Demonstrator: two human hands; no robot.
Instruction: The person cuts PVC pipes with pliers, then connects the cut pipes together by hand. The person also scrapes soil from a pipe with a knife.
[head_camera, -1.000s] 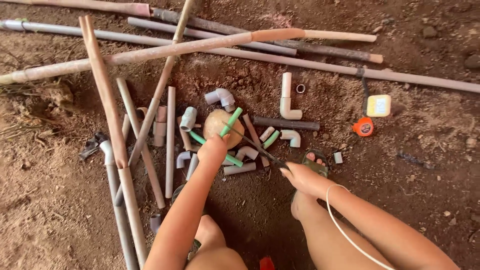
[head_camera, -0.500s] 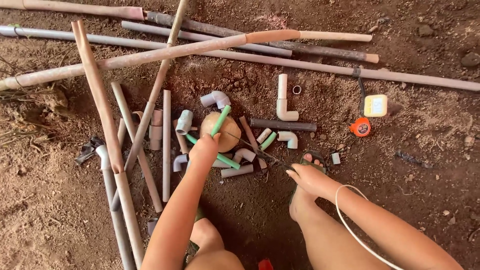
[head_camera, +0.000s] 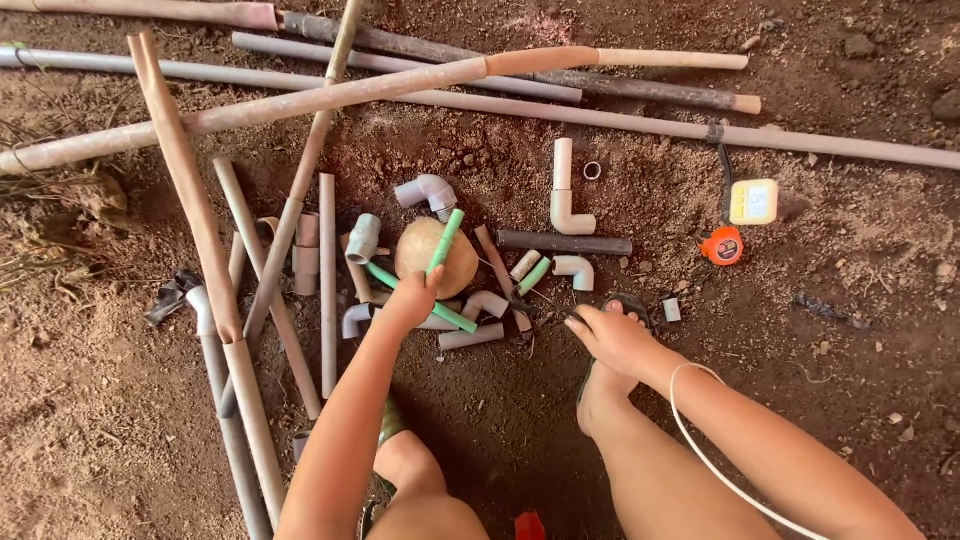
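Note:
My left hand (head_camera: 413, 296) grips the lower end of a short green pipe (head_camera: 446, 238). The pipe stands tilted against a round tan lump (head_camera: 422, 247) on the dirt. A second green pipe (head_camera: 455, 317) lies under my left hand, beside grey elbow fittings (head_camera: 427, 190). My right hand (head_camera: 612, 337) rests over my foot in a green sandal. Its fingers are stretched toward the small pipe pieces (head_camera: 532, 274) and hold nothing that I can see. A thin white bangle (head_camera: 690, 440) hangs on that wrist.
Several long tan and grey pipes (head_camera: 300, 100) cross the ground at the back and left. A white L-shaped pipe (head_camera: 564, 200), a small ring (head_camera: 592, 170), a dark pipe (head_camera: 565, 242), a yellow box-shaped device (head_camera: 753, 201) and an orange tape measure (head_camera: 722, 245) lie to the right.
My left hand keeps hold of the green pipe, which now stands a little steeper on the round lump. My right hand has shifted slightly over my foot.

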